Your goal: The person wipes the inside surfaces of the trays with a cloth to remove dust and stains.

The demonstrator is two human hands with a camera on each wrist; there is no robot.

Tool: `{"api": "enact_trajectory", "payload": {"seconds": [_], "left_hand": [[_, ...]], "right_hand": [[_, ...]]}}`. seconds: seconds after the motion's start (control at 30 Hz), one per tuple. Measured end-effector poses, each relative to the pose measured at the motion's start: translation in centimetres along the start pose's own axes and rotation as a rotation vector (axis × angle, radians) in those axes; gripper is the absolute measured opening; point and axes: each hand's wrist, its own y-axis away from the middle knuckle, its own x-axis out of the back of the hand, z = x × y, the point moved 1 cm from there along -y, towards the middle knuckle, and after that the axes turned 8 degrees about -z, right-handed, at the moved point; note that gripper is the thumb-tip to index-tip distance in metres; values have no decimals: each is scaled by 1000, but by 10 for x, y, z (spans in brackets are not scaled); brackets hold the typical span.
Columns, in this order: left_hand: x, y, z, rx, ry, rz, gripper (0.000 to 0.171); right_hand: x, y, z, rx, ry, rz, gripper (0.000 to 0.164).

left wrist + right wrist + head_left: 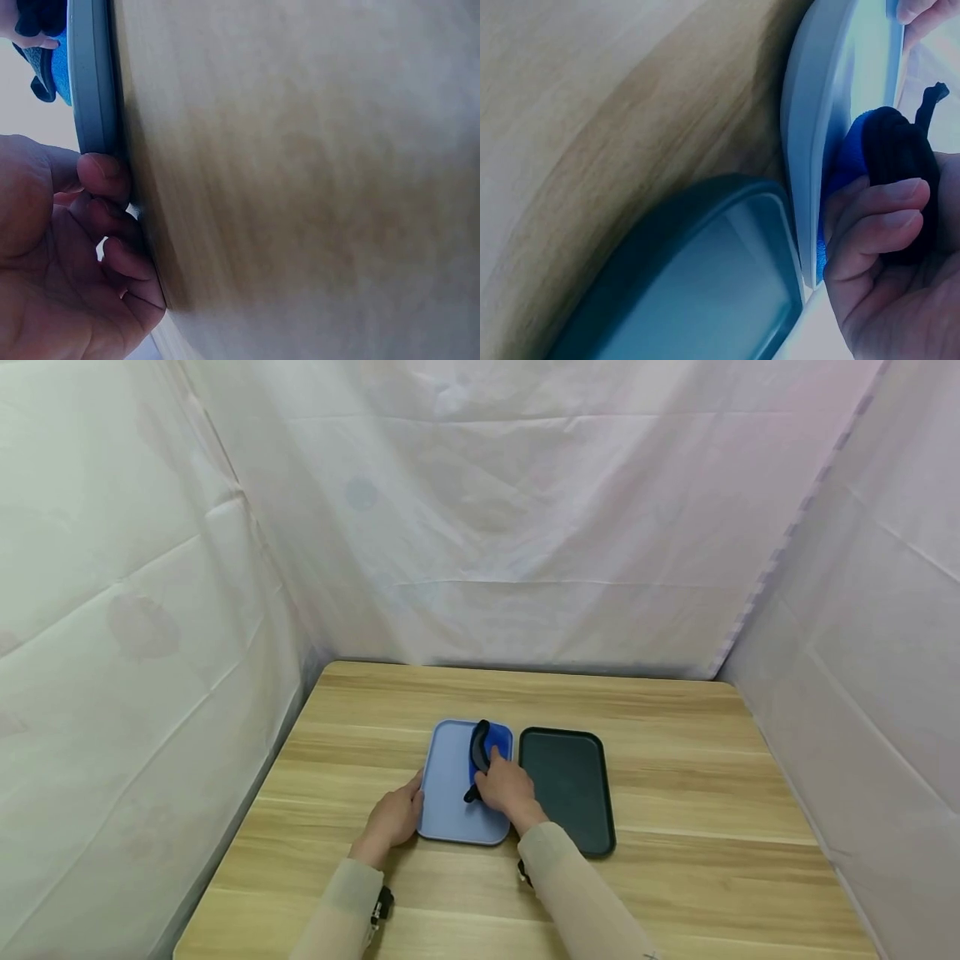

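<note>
A light blue tray (448, 777) lies on the wooden table. At its left edge my left hand (395, 814) grips the rim, with fingertips (103, 177) curled against the outer side. My right hand (508, 787) is over the tray's right half and holds a blue fuzzy pad with a black curved back (480, 746). In the right wrist view, two fingers (881, 229) curl over the black part of the pad (900, 150), and a small black loop sticks out from its end. The pad's blue side faces down toward the tray. Part of it is hidden under the hand.
A dark green tray (564, 781) lies close along the right side of the light blue one, partly under the right forearm. The wooden table (690, 802) extends around both trays. White cloth walls (510, 543) enclose it at the back and sides.
</note>
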Motion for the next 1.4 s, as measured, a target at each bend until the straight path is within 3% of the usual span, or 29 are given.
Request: {"api": "enact_trajectory", "payload": {"seconds": [1.4], "left_hand": [[1, 1, 0, -26, 4, 7, 50]], "right_hand": [[-25, -15, -42, 49, -46, -58, 75]]}}
